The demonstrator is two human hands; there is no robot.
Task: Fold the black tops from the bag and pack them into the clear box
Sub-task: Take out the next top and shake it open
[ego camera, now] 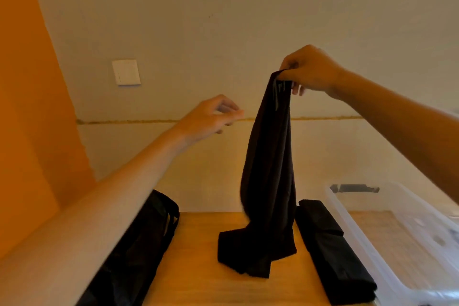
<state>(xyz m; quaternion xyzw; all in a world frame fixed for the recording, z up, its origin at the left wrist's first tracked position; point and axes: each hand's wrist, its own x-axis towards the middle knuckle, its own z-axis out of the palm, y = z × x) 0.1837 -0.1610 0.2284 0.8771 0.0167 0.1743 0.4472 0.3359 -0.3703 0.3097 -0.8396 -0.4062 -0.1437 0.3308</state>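
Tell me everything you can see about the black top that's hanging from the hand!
The black top looks like soft, thin, dark cloth and is not folded yet. It hangs long and bunched in loose folds, with faint pale marks near its upper end. The right hand pinches that upper end and holds it high. Its lower end lies crumpled on the wooden table, between the black bag and a folded black pile. The left hand is close but not touching it.

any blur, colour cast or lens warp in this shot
Head view: warm orange cast throughout; the hanging black fabric top is so dark its folds barely show; the left hand looks slightly soft; the clear plastic box blurs toward the right edge; the wide lens enlarges the near left forearm.
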